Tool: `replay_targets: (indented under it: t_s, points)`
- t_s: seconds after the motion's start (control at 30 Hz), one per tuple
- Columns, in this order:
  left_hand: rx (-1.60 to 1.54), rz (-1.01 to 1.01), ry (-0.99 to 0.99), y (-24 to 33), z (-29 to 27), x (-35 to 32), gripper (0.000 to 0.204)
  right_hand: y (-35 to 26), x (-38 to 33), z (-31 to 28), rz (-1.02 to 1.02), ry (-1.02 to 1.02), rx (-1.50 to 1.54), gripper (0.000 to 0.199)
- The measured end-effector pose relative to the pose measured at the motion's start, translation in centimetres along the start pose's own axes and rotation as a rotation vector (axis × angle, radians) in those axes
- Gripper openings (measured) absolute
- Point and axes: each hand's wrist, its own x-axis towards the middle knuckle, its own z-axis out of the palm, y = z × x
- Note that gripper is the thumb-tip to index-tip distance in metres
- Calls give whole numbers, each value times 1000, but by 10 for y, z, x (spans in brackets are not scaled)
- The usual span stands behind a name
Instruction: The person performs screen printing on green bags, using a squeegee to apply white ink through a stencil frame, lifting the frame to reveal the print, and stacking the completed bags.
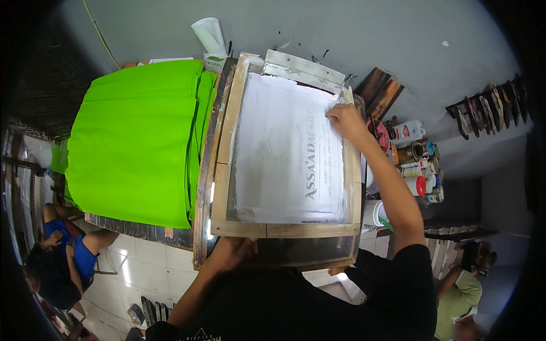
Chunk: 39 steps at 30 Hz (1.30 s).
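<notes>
A screen-printing frame point(284, 229) with wooden bars lies in front of me, its white mesh point(267, 142) bearing dark grey lettering along the right side. Near the mesh's upper right corner is my right hand point(345, 120), its fingers pinched together against the surface. What they hold, if anything, is too small and blurred to make out. My left hand point(234, 253) is at the frame's near bar, fingers curled at its underside and partly hidden by it. Beneath the frame shows the dark printing board point(307, 251). A pale hinge bar point(303, 69) runs along the frame's far end.
A tall stack of bright green fabric point(136, 142) stands left of the frame. To the right are several jars and tubs point(418, 165), with a white bucket point(373, 213) nearer me. A white roll point(209, 35) stands behind. One person point(65, 256) sits at lower left; another point(460, 295) is at lower right.
</notes>
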Motion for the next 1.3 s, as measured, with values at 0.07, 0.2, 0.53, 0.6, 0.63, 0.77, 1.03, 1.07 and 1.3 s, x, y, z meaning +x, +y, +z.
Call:
replay_targets:
  t_s: [0.07, 0.2, 0.53, 0.6, 0.63, 0.77, 1.03, 1.07, 1.3]
  points:
    - [-13, 18, -9, 0, 2, 2, 28, -12, -5, 15, -64, 151, 144, 26]
    - [-33, -12, 40, -6, -1, -6, 28, -62, -38, -3, -255, -156, 253, 23]
    - [32, 15, 24, -4, -1, -4, 30, -68, -81, -8, -264, -76, 33, 24]
    - [16, 19, 37, -1, 1, 1, 31, -61, -65, -10, -110, 3, -31, 26]
    - [12, 20, 28, -1, 3, 1, 31, -66, -69, -5, -114, 32, -10, 26]
    - [39, -7, 47, 0, -2, -3, 32, -112, -106, -13, -323, -195, 242, 20]
    - [4, 7, 57, 4, 2, 2, 34, -76, -79, 6, -196, 12, 91, 24]
    - [4, 5, 75, 1, 0, -1, 34, -94, -89, 9, -274, -57, 169, 25]
    - [44, -5, 59, 1, 2, 0, 35, -82, -101, -11, -144, -14, -1, 24]
